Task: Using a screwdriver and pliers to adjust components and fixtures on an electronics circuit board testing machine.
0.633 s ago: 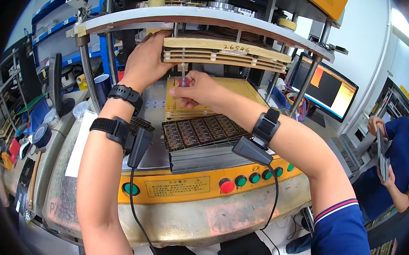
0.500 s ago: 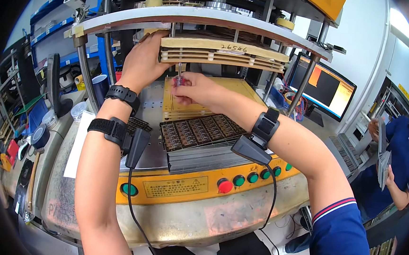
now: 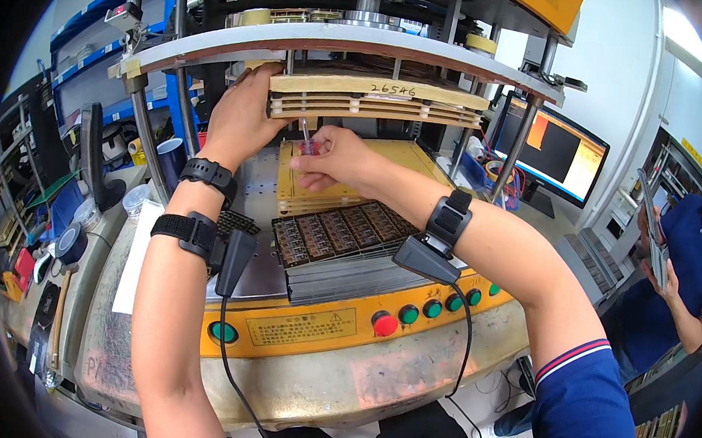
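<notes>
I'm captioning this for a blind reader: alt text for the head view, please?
A person's left hand grips the tan upper block of a press, while the right hand pokes a small red-handled tool up at it, above a stack of circuit panels.

To your right a monitor [image 3: 552, 156] glows orange and dark, w/ a co-worker [image 3: 684, 267] in blue beyond it holding a flat panel. On the yellow front strip: red button [image 3: 384, 323], green buttons [image 3: 434, 308] beside it. Left: blue shelves [image 3: 94, 54], tape rolls [image 3: 71, 242] on the bench.
</notes>
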